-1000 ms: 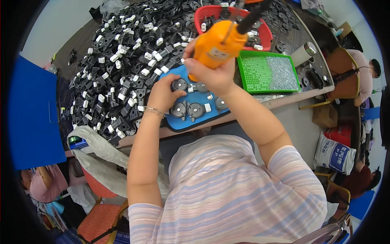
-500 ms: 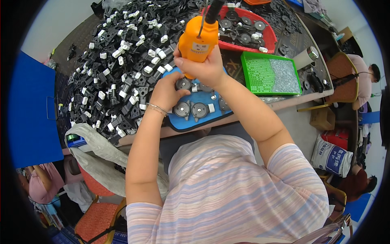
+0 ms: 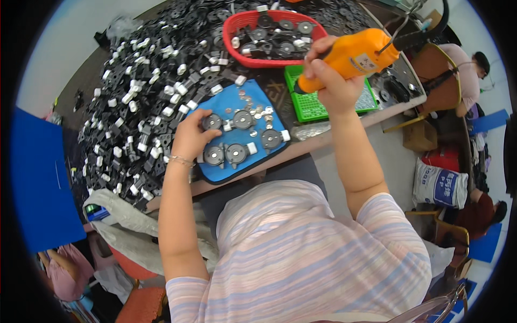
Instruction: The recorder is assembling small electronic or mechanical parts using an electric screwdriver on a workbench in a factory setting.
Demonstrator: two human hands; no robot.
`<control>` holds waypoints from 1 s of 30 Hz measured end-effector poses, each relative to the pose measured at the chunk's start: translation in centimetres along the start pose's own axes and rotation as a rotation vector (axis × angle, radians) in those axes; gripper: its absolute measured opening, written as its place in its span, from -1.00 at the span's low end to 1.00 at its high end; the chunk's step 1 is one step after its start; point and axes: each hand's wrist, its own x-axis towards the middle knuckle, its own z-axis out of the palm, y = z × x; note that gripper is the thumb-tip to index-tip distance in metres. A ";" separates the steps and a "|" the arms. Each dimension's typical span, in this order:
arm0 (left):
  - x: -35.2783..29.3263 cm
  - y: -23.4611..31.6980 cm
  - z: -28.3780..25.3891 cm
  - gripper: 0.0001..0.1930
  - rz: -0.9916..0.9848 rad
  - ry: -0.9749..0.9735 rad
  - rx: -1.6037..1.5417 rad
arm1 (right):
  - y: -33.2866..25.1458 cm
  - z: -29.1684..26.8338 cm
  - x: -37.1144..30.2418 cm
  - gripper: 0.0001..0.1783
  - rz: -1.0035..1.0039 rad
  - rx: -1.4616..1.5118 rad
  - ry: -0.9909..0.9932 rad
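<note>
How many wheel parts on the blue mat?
5: one wheel part at the left hand, one right of it, two in the near row, one at far right.

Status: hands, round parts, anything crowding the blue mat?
Right hand gripping orange tool, tip above green tray. Left hand, thumb and finger around a round dark part on blue mat. Small loose discs nearby, possibly in the way.

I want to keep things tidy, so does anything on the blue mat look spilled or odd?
Possibly the small silvery discs: they lie loosely strewn on the blue mat, while the dark wheels sit in rough rows. I see no clear damage.
</note>
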 end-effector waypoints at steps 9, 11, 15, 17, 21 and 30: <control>0.1 0.0 -0.2 -0.46 -0.032 -0.039 -0.073 | 1.0 -4.8 -2.3 -0.72 -0.011 -0.178 0.267; 0.0 0.4 -0.1 -0.45 -0.044 -0.037 -0.093 | 1.1 -4.8 -2.2 -0.73 0.006 -0.185 0.270; 0.0 0.5 0.0 -0.45 -0.041 -0.036 -0.071 | 1.5 -5.2 -2.0 -0.74 0.015 -0.217 0.263; 0.0 0.5 0.0 -0.45 -0.037 -0.035 -0.075 | 1.3 -5.3 -1.9 -0.75 0.001 -0.240 0.247; -0.1 0.7 0.0 -0.45 -0.038 -0.037 -0.076 | 1.4 -5.4 -1.8 -0.75 0.016 -0.224 0.255; 0.0 0.2 -0.1 -0.45 -0.012 -0.035 -0.095 | 1.6 -5.3 -1.5 -0.76 0.026 -0.242 0.219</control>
